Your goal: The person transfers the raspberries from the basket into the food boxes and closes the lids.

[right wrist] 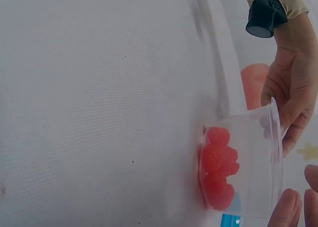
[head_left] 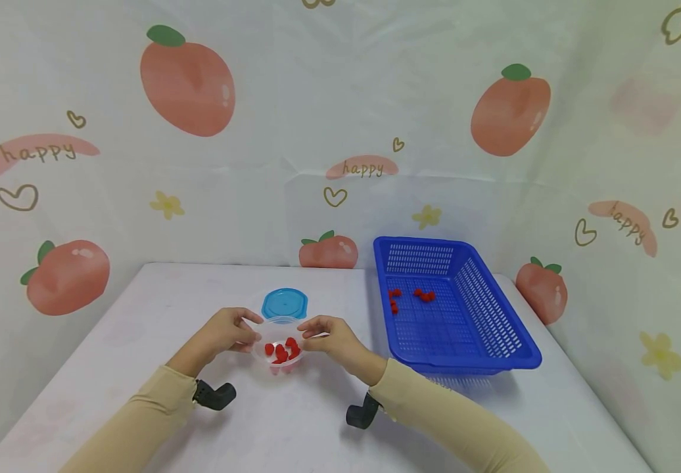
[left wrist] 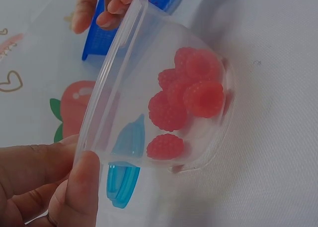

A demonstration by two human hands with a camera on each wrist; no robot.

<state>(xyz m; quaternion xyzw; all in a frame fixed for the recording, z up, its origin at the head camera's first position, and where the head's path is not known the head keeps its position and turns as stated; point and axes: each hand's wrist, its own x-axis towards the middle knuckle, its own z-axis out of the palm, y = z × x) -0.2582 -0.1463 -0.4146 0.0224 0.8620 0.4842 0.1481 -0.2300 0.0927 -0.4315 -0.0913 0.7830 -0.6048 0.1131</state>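
Observation:
A clear plastic container (head_left: 274,331) with several red raspberries (left wrist: 167,111) inside stands upright on the white table. My left hand (head_left: 222,332) pinches its rim on the left between thumb and fingers, as the left wrist view shows closely. On the opposite side my right hand (head_left: 337,341) holds the rim with thumb and fingertips; its grip is partly cut off in the right wrist view. Just behind the container lies a blue lid (head_left: 284,303), flat on the table and apart from both hands.
A large blue plastic basket (head_left: 465,364) stands to the right, with several red raspberries (head_left: 425,295) on its floor near the left side. A printed white cloth (head_left: 269,217) hangs behind the table and along its sides.

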